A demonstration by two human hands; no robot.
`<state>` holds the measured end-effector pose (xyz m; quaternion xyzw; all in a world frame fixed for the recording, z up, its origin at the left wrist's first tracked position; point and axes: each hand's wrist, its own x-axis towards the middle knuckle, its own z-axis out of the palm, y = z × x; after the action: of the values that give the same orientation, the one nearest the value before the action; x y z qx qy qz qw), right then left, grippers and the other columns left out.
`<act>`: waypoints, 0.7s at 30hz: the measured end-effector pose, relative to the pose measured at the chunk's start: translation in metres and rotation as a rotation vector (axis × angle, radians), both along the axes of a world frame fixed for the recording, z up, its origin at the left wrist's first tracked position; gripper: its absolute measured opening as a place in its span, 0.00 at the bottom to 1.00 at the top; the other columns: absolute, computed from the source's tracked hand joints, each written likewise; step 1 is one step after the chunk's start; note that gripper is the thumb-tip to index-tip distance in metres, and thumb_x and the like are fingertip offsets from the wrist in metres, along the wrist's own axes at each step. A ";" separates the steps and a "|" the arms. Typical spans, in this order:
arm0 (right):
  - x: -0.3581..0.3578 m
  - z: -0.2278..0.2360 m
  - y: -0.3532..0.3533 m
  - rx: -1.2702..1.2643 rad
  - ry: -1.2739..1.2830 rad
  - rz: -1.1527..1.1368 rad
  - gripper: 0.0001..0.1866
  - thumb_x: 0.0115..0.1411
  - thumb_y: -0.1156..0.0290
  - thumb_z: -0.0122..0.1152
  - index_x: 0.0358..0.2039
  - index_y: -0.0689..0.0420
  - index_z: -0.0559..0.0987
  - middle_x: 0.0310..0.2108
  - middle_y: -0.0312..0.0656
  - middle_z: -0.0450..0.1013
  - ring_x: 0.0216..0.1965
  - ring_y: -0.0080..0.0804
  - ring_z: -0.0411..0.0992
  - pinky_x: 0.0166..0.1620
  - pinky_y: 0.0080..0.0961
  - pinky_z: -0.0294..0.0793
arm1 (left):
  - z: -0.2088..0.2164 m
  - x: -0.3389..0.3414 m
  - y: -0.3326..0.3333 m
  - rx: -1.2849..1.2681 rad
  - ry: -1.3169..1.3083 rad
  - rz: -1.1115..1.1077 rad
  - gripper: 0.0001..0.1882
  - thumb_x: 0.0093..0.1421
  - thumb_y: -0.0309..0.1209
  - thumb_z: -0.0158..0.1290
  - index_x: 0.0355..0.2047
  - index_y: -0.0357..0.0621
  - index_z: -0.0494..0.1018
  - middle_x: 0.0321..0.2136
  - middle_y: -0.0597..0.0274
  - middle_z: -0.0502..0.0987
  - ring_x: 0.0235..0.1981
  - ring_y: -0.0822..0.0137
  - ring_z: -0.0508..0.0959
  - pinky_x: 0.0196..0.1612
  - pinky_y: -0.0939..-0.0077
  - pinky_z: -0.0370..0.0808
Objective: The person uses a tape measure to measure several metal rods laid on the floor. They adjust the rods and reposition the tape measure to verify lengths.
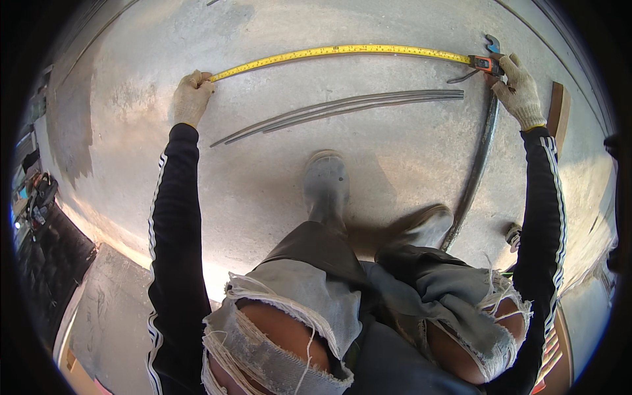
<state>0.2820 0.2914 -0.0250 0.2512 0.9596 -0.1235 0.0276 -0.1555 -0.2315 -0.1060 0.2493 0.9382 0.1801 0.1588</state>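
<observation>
**Tape stretched across the slab, both ends held**

- Yellow measuring tape (342, 52) runs left to right across the far part of the concrete floor (395, 158), lying on or just above it; which one I cannot tell.
- Left hand (191, 97), in a knit work glove, is closed over the free end of the blade, pinning it at far left.
- Right hand (520, 92), also gloved, is closed around the orange tape case (486, 64) at far right.
- Just near of the tape: a bundle of thin steel rods (349, 107), lying roughly parallel to it, slightly bowed. A longer curved bar (479, 161) runs from the case area back toward the right boot (424, 227). Left boot (326, 187) stands between the rods and the knees.
- A blue open-ended wrench (492, 44) lies just beyond the case. A wood offcut (558, 108) lies at the right edge.

Handling judgement:
- The blade looks light, thin and springy: stiff along its curl, but likely to buckle if twisted or slackened. The edges may cut, so gloves suit.
- Best holds are those in use: the end hook at the left, the case body at the right, with steady tension between.
- The rods look heavy, rigid and whippy over their length; grip them near the middle.
</observation>
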 end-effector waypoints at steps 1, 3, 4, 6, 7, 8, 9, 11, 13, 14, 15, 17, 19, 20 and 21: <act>0.002 0.003 0.001 0.001 0.026 0.018 0.20 0.62 0.68 0.68 0.55 0.55 0.80 0.46 0.44 0.76 0.44 0.42 0.81 0.47 0.36 0.81 | 0.008 0.002 0.000 -0.021 -0.009 -0.041 0.15 0.60 0.34 0.57 0.44 0.40 0.84 0.42 0.50 0.80 0.44 0.54 0.82 0.49 0.64 0.77; 0.009 0.012 0.001 -0.033 0.093 0.045 0.20 0.63 0.68 0.70 0.55 0.56 0.80 0.45 0.45 0.76 0.44 0.42 0.80 0.46 0.35 0.80 | 0.028 0.002 -0.004 -0.055 -0.028 -0.132 0.15 0.60 0.34 0.56 0.42 0.39 0.83 0.41 0.51 0.80 0.44 0.54 0.81 0.50 0.64 0.76; 0.011 0.015 0.002 -0.001 0.139 0.096 0.20 0.63 0.69 0.71 0.55 0.56 0.80 0.44 0.45 0.77 0.46 0.41 0.80 0.45 0.32 0.80 | 0.038 0.004 -0.009 -0.092 -0.066 -0.143 0.14 0.60 0.34 0.57 0.42 0.39 0.84 0.41 0.53 0.79 0.43 0.56 0.80 0.49 0.65 0.76; 0.018 0.018 -0.002 -0.028 0.175 0.112 0.20 0.62 0.71 0.72 0.55 0.57 0.80 0.42 0.44 0.76 0.46 0.38 0.80 0.45 0.32 0.80 | 0.055 0.005 -0.022 -0.148 -0.132 -0.189 0.13 0.61 0.33 0.57 0.41 0.38 0.84 0.39 0.56 0.79 0.41 0.59 0.79 0.49 0.65 0.76; 0.020 0.020 -0.004 -0.055 0.171 0.098 0.21 0.62 0.72 0.73 0.55 0.57 0.80 0.42 0.44 0.76 0.46 0.37 0.80 0.45 0.32 0.80 | 0.061 0.008 -0.031 -0.146 -0.214 -0.159 0.13 0.61 0.33 0.58 0.41 0.38 0.84 0.39 0.58 0.78 0.40 0.61 0.78 0.48 0.66 0.75; 0.021 0.020 -0.007 -0.084 0.150 0.096 0.21 0.61 0.73 0.73 0.55 0.58 0.80 0.43 0.44 0.76 0.46 0.38 0.79 0.48 0.31 0.79 | 0.065 0.011 -0.040 -0.130 -0.285 -0.148 0.13 0.61 0.33 0.58 0.40 0.38 0.84 0.38 0.60 0.78 0.39 0.63 0.77 0.48 0.67 0.75; 0.022 0.020 -0.011 -0.068 0.136 0.115 0.21 0.61 0.73 0.73 0.54 0.58 0.80 0.43 0.44 0.75 0.45 0.38 0.79 0.48 0.31 0.79 | 0.065 0.015 -0.048 -0.099 -0.361 -0.147 0.12 0.61 0.33 0.59 0.40 0.38 0.84 0.37 0.61 0.77 0.39 0.65 0.76 0.47 0.68 0.75; 0.022 0.019 -0.019 -0.059 0.085 0.102 0.21 0.60 0.74 0.73 0.53 0.59 0.80 0.43 0.45 0.75 0.45 0.39 0.78 0.47 0.32 0.78 | 0.061 0.025 -0.063 -0.062 -0.442 -0.109 0.12 0.61 0.33 0.59 0.40 0.39 0.84 0.34 0.65 0.76 0.36 0.71 0.74 0.42 0.73 0.72; 0.018 0.017 -0.025 -0.106 0.060 0.085 0.20 0.58 0.76 0.71 0.51 0.59 0.80 0.42 0.45 0.74 0.43 0.39 0.77 0.45 0.32 0.77 | 0.053 0.034 -0.074 -0.025 -0.567 -0.041 0.11 0.61 0.33 0.59 0.40 0.39 0.84 0.32 0.65 0.75 0.35 0.72 0.73 0.40 0.75 0.71; 0.017 0.016 -0.027 -0.104 0.060 0.093 0.19 0.58 0.76 0.71 0.51 0.59 0.80 0.42 0.44 0.74 0.43 0.39 0.77 0.44 0.32 0.77 | 0.049 0.039 -0.077 -0.019 -0.592 0.001 0.11 0.61 0.32 0.57 0.40 0.41 0.84 0.31 0.67 0.75 0.34 0.74 0.72 0.39 0.76 0.70; 0.016 0.016 -0.028 -0.102 0.058 0.101 0.19 0.58 0.76 0.71 0.51 0.60 0.80 0.41 0.44 0.74 0.42 0.39 0.77 0.43 0.32 0.77 | 0.046 0.042 -0.079 0.006 -0.574 0.021 0.11 0.61 0.32 0.57 0.40 0.40 0.84 0.31 0.67 0.75 0.34 0.74 0.72 0.39 0.76 0.70; 0.015 0.016 -0.028 -0.088 0.043 0.063 0.19 0.59 0.74 0.70 0.51 0.59 0.80 0.42 0.45 0.74 0.42 0.39 0.77 0.43 0.32 0.76 | 0.043 0.047 -0.079 0.035 -0.541 0.076 0.11 0.61 0.32 0.57 0.39 0.40 0.84 0.31 0.67 0.75 0.35 0.74 0.72 0.40 0.75 0.71; 0.017 0.016 -0.026 -0.101 0.035 0.000 0.19 0.59 0.72 0.71 0.51 0.59 0.80 0.41 0.45 0.74 0.42 0.39 0.78 0.42 0.32 0.76 | 0.043 0.046 -0.070 0.123 -0.542 0.092 0.12 0.61 0.31 0.55 0.41 0.39 0.83 0.31 0.70 0.74 0.33 0.75 0.70 0.39 0.78 0.69; 0.018 0.015 -0.025 -0.075 0.088 0.027 0.19 0.59 0.70 0.70 0.50 0.59 0.80 0.40 0.44 0.74 0.42 0.38 0.78 0.40 0.31 0.76 | 0.045 0.044 -0.065 0.149 -0.538 0.114 0.13 0.61 0.31 0.54 0.42 0.39 0.82 0.30 0.71 0.74 0.32 0.75 0.69 0.39 0.79 0.68; 0.019 0.015 -0.024 -0.057 0.095 0.030 0.19 0.59 0.70 0.71 0.50 0.59 0.80 0.39 0.44 0.74 0.42 0.39 0.78 0.40 0.31 0.76 | 0.046 0.043 -0.060 0.165 -0.537 0.095 0.13 0.61 0.31 0.54 0.42 0.39 0.83 0.30 0.71 0.74 0.32 0.75 0.69 0.39 0.80 0.68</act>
<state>0.3012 0.2670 -0.0103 0.2299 0.9596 -0.1621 -0.0092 -0.1128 -0.2911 -0.0597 0.1607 0.8553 0.3225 0.3722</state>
